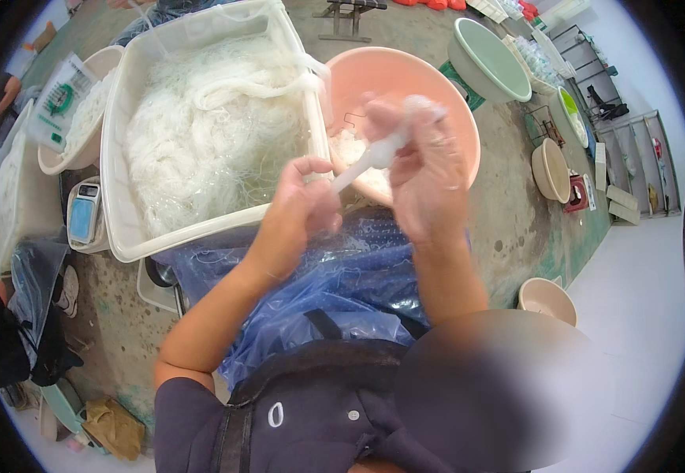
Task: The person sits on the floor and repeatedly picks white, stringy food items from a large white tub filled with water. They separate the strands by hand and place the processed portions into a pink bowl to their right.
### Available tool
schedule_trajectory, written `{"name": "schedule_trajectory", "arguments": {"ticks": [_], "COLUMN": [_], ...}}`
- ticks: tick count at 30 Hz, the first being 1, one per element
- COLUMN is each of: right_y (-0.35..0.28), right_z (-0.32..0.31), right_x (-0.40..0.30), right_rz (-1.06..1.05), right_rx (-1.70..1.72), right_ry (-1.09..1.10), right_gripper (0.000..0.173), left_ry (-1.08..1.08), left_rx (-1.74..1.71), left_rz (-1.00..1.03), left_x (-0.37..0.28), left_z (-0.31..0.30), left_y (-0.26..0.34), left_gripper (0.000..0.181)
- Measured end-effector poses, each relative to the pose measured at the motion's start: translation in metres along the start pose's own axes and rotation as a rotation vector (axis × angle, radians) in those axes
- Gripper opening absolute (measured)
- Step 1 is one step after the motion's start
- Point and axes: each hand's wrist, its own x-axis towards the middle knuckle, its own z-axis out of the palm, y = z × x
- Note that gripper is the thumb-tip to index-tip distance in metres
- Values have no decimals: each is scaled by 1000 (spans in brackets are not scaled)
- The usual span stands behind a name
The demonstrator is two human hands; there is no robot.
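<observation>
A translucent white strand (355,172) runs slantwise between my hands, its upper part bunched and blurred. My left hand (304,201) pinches its lower end beside the near right corner of a large white plastic tub (212,227). Higher up, my right hand (428,159) grips the bunched part over the rim of a pink plastic basin (401,68). Tangled wet white strands (194,136) fill the tub, and a looped bundle (242,88) of them lies across its right rim. White grainy matter (348,145) and a bent wire (351,118) show in the basin.
Blue plastic sheeting (330,266) covers my lap. Left of the tub stand a digital scale (85,213) and a basin of white matter (53,162). A green basin (490,59), a beige basin (549,171) and a stool (351,6) stand around. Other people sit at the left edge.
</observation>
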Motion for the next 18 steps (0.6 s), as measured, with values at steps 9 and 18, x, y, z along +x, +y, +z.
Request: {"name": "schedule_trajectory", "arguments": {"ticks": [9, 18], "right_y": [53, 72], "right_z": [-58, 2], "right_x": [42, 13], "right_rz": [-104, -455], "right_rx": [-410, -774], "right_ry": [87, -380], "right_gripper": [23, 12], "left_ry": [42, -341], "left_rx": [958, -677], "left_rz": [862, 196], "left_x": [31, 81], "left_z": [-7, -50], "left_y": [6, 48], "left_gripper": [17, 25]}}
